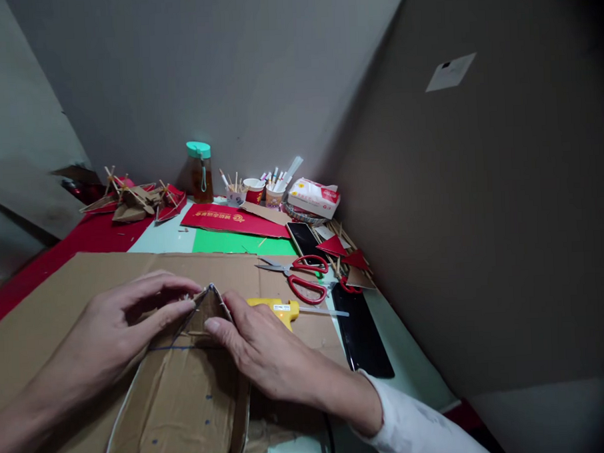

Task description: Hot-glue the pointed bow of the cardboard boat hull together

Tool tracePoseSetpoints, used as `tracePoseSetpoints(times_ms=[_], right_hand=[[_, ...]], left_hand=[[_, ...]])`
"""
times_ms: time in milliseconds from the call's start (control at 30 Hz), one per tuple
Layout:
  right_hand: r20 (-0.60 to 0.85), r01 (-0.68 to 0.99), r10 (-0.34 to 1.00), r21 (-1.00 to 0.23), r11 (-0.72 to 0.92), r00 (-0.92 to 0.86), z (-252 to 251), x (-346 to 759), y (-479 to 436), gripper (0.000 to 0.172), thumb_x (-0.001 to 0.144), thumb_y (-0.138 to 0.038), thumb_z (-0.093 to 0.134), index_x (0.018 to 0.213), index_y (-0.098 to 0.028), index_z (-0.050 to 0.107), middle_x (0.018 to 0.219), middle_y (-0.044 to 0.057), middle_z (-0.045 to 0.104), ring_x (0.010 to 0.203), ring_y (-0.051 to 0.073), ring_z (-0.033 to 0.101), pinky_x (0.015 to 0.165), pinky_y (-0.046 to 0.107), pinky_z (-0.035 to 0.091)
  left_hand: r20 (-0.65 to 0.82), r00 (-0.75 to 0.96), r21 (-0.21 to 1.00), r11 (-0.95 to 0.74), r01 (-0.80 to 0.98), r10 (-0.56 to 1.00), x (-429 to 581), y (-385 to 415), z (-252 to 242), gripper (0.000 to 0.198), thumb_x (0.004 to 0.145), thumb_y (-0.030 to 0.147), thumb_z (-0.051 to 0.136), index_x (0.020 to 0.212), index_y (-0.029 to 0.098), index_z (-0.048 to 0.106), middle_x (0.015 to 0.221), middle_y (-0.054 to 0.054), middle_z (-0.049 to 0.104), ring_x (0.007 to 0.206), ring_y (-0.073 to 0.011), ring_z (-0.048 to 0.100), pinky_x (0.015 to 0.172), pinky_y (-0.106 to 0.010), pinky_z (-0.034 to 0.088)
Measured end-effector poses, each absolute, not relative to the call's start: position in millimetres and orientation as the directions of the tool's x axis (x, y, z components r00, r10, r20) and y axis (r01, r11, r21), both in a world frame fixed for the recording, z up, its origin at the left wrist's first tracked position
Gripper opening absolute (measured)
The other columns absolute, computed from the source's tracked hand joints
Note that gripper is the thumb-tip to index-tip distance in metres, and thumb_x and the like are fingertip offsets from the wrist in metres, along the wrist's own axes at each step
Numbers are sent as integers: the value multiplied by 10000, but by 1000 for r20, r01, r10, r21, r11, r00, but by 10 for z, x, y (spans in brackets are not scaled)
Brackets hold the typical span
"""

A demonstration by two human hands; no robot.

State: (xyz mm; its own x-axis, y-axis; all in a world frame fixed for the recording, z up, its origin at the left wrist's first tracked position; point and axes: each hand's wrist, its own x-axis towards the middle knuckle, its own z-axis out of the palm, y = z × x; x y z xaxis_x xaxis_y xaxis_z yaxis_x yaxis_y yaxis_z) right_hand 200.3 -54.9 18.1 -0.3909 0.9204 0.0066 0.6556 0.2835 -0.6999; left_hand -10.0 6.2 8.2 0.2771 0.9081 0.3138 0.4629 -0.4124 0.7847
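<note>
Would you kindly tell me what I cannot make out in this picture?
All in the head view:
Folded cardboard: near end cut off by the bottom edge.
Yellow glue gun: partly hidden behind the right hand.
Black cord: lower end cut off by the bottom edge.
White paper on the wall: any writing is too small.

Table [222,242]: top patched in red, pale and bright green. A brown cardboard sheet [108,268] covers the near left and middle. Far left, cardboard-and-stick models [135,202]; far middle, an upright bottle [203,184], paper cups [275,197] and a red card strip [221,218] lying flat (gold lettering on its face). Right of the cups, a basket [306,217]; nearer on the right, a flat black device [361,331].
</note>
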Motion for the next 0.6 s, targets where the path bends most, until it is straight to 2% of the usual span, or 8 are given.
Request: tracePoseSetpoints(times_ms=[133,333,467,600], right_hand=[[-1,667,906,-677,310,-422,180,1984,-543,312,1101,-460,313,1137,-232,522,796,3,581,678,180,518,618,292,312],[-36,710,883,-610,351,-467,204,1969,-528,316,1097,-448,310,1075,-209,516,791,23,611,652,175,523,575,281,307],[-78,749,861,-537,389,-503,269,1961,-531,290,1078,-381,337,1103,-167,532,797,66,671,580,177,515,528,294,287],[-89,760,828,-461,458,-553,334,1935,-545,244,1028,-249,409,1164,-100,546,910,139,724,673,209,602,562,318,325]], left_hand=[[324,268,789,-415,453,908,-75,44,94,155,753,505,724,818,406,824,849,53,818,785,-177,741,733,-190,587],[310,292,814,-411,411,905,-70,45,111,111,723,453,734,729,393,827,744,51,808,696,-162,742,634,-167,571],[279,270,825,-374,423,921,-27,31,118,116,693,450,735,704,383,830,731,41,813,691,-174,743,651,-194,591],[262,231,830,-341,443,937,13,-14,155,126,665,455,731,677,370,825,722,35,815,671,-174,735,661,-207,590]])
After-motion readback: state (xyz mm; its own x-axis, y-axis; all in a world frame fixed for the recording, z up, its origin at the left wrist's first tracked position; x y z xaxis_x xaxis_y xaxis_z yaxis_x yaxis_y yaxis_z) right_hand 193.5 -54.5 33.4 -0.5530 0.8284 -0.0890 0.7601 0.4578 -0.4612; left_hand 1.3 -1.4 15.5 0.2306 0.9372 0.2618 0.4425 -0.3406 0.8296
